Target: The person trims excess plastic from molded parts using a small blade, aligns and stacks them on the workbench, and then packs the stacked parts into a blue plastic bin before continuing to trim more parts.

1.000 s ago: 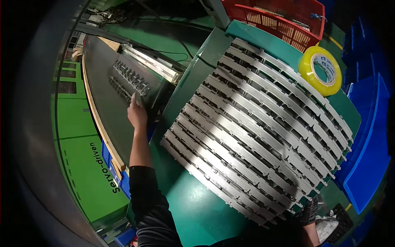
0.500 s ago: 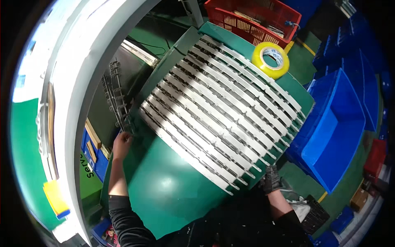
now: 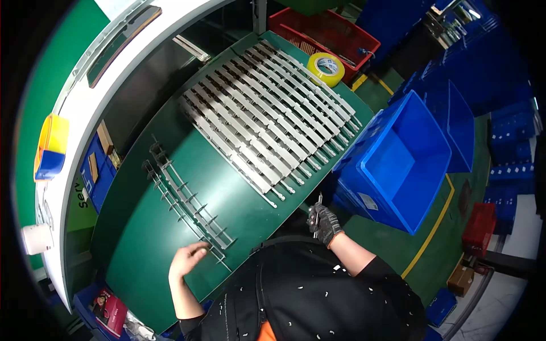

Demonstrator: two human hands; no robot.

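Observation:
My left hand (image 3: 189,259), bare, is just beside the near end of two long dark metal strips with short cross-pieces (image 3: 196,211). Its fingers are loosely bent and apart, and I see nothing in them. The strips lie side by side on the left part of the green table (image 3: 142,227). My right hand (image 3: 325,221) wears a dark grey glove and is off the table's near right edge. It is closed around a slim, silvery metal tool (image 3: 319,199), whose exact kind I cannot make out. Farther back, several white slatted strips (image 3: 267,122) lie in a slanted row.
A roll of yellow tape (image 3: 326,69) rests at the table's far right edge. Behind it stands a red crate (image 3: 364,48). Large blue bins (image 3: 392,165) stand to the right of the table. A white curved frame (image 3: 91,113) arches along the left.
My view has shifted. The dark metal strips, earlier held by my left hand at the far left, now lie on the near table, and that hand has loosened. The tool in my right hand now shows.

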